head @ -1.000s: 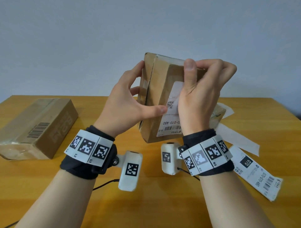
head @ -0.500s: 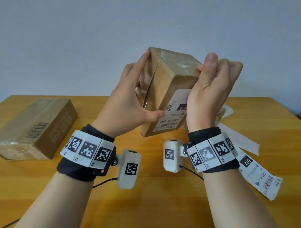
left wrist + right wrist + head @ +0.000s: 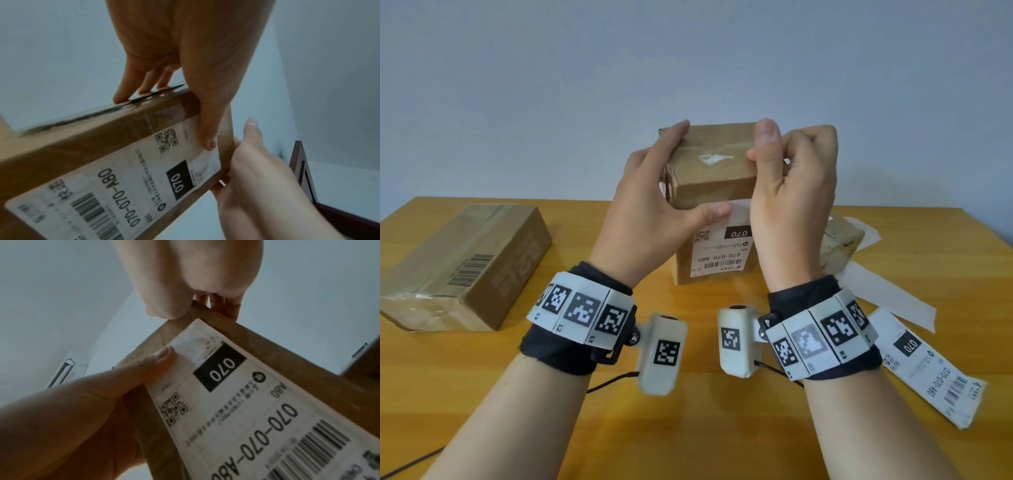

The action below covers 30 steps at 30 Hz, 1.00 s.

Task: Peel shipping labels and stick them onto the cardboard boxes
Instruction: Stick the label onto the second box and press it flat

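I hold a small cardboard box (image 3: 710, 171) in the air over the table with both hands. A white shipping label (image 3: 722, 255) marked 070 is stuck on its near face. My left hand (image 3: 701, 169) grips the box's left side, fingers over the top edge, thumb (image 3: 207, 138) pressing the label's upper corner. My right hand (image 3: 787, 144) pinches the box's upper right corner, thumb on top, fingers curled behind. The right wrist view shows the label (image 3: 246, 402) close up, with the left thumb (image 3: 160, 360) on it.
A longer cardboard box (image 3: 465, 260) lies at the left on the wooden table (image 3: 688, 428). Another box (image 3: 842, 240) sits behind my right hand. A loose label sheet (image 3: 928, 366) and white backing strips (image 3: 887, 294) lie at the right.
The box has turned so its taped top and labelled face square up toward me. My right thumb went from the label up to the top corner. The left thumb stayed at the label's edge.
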Motion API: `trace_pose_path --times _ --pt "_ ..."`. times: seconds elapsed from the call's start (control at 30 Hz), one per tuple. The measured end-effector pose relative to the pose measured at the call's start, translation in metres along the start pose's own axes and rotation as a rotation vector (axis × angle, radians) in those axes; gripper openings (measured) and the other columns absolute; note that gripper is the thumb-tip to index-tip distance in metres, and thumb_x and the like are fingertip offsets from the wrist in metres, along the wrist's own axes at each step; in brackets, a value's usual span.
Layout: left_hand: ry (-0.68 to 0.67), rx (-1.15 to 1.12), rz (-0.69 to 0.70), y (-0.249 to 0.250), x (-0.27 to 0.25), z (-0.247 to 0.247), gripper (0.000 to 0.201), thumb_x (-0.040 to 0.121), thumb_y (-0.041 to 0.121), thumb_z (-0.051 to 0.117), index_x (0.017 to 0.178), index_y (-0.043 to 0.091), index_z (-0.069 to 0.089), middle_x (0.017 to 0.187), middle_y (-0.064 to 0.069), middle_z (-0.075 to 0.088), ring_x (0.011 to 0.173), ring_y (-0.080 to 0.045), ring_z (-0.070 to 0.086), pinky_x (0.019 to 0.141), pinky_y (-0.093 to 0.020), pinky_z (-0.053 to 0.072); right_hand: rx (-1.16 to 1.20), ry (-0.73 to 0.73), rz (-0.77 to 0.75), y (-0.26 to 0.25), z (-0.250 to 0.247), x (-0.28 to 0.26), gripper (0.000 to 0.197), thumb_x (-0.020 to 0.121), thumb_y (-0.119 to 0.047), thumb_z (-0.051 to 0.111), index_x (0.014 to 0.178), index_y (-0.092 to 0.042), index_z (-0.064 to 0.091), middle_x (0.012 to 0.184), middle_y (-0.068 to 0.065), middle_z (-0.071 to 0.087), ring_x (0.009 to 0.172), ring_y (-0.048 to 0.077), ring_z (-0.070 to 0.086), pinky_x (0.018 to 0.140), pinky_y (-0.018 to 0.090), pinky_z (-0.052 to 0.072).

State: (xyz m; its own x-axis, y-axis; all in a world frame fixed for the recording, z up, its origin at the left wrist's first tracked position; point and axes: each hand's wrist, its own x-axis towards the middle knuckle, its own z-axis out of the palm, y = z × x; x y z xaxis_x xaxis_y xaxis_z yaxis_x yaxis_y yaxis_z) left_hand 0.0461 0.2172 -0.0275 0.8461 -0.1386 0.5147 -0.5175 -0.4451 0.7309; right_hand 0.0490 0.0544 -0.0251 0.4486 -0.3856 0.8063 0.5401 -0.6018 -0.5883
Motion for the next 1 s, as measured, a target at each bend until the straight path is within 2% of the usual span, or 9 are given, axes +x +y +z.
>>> trace_pose_path --times 0.1,0.17,0.27,0.33,0.43,0.53,0.6,0.8,1.0 --pt "0.026 -0.013 -0.03 -0.005 0.001 0.001 0.102 0.074 0.069 0.077 0.162 0.035 0.037 0.146 0.005 0.055 0.131 -0.006 0.057 0.11 -0.038 0.053 0.025 -0.019 0.013 -0.002 -0.002 0.001 0.055 0.103 -0.046 0.043 0.085 -0.004 0.074 0.1 0.006 0.054 0.079 0.007 0.059 0.069 0.008 0.042" --pt "0.06 -0.034 -0.066 -0.006 0.002 0.0 0.105 0.076 0.07 0.076 0.164 0.032 0.033 0.148 0.004 0.057 0.132 -0.006 0.058 0.109 -0.036 0.054 0.041 -0.049 0.024 -0.003 -0.002 0.001 0.051 0.106 -0.042 0.041 0.095 -0.01 0.079 0.104 0.002 0.056 0.082 -0.006 0.057 0.073 0.004 0.04" --pt "0.114 -0.112 -0.125 -0.003 0.002 -0.003 0.1 0.084 0.06 0.078 0.166 0.026 0.031 0.144 0.006 0.062 0.121 0.01 0.061 0.101 -0.028 0.058 0.114 -0.093 0.112 -0.005 -0.002 0.0 0.044 0.11 -0.037 0.038 0.115 -0.013 0.075 0.116 0.002 0.057 0.093 -0.019 0.055 0.081 0.003 0.041" --pt "0.154 -0.19 -0.182 -0.001 0.002 -0.005 0.088 0.086 0.056 0.08 0.16 0.031 0.04 0.136 0.008 0.066 0.115 0.009 0.065 0.093 -0.033 0.063 0.124 -0.145 0.203 -0.006 -0.002 -0.001 0.039 0.111 -0.038 0.038 0.129 -0.018 0.066 0.126 0.0 0.052 0.096 -0.022 0.053 0.079 0.0 0.041" --pt "0.183 -0.29 -0.283 0.003 0.002 -0.009 0.071 0.075 0.062 0.081 0.138 0.04 0.058 0.119 0.004 0.073 0.111 -0.016 0.074 0.081 -0.046 0.067 0.086 -0.248 0.276 -0.012 -0.001 -0.002 0.053 0.104 -0.06 0.039 0.138 -0.025 0.057 0.131 -0.004 0.046 0.106 -0.007 0.057 0.078 0.003 0.045" --pt "0.165 -0.351 -0.363 0.008 0.002 -0.011 0.06 0.083 0.049 0.086 0.135 0.036 0.06 0.105 -0.003 0.078 0.094 -0.016 0.079 0.077 -0.051 0.067 -0.029 -0.312 0.237 -0.017 0.004 -0.007 0.069 0.089 -0.078 0.037 0.134 -0.029 0.054 0.125 -0.008 0.049 0.113 0.014 0.056 0.083 0.031 0.052" --pt "0.158 -0.361 -0.375 0.012 0.002 -0.011 0.058 0.086 0.044 0.084 0.137 0.034 0.059 0.102 -0.003 0.079 0.09 -0.014 0.08 0.077 -0.052 0.067 -0.125 -0.3 0.18 -0.02 0.006 -0.013 0.073 0.087 -0.08 0.039 0.134 -0.025 0.05 0.125 -0.007 0.053 0.113 0.017 0.05 0.081 0.034 0.048" --pt "0.14 -0.382 -0.393 0.022 -0.001 -0.005 0.057 0.084 0.047 0.086 0.134 0.036 0.06 0.102 -0.004 0.079 0.088 -0.015 0.08 0.077 -0.055 0.066 -0.302 -0.159 0.043 -0.019 0.004 -0.014 0.077 0.093 -0.078 0.037 0.133 -0.014 0.051 0.123 0.0 0.059 0.107 0.022 0.055 0.068 0.045 0.057" --pt "0.144 -0.393 -0.305 0.023 -0.003 -0.004 0.066 0.072 0.046 0.088 0.132 0.036 0.063 0.121 -0.003 0.071 0.101 -0.019 0.077 0.073 -0.044 0.068 -0.193 -0.06 -0.016 -0.013 0.003 -0.013 0.08 0.092 -0.078 0.035 0.114 -0.003 0.052 0.108 0.006 0.059 0.094 0.024 0.059 0.064 0.047 0.056"
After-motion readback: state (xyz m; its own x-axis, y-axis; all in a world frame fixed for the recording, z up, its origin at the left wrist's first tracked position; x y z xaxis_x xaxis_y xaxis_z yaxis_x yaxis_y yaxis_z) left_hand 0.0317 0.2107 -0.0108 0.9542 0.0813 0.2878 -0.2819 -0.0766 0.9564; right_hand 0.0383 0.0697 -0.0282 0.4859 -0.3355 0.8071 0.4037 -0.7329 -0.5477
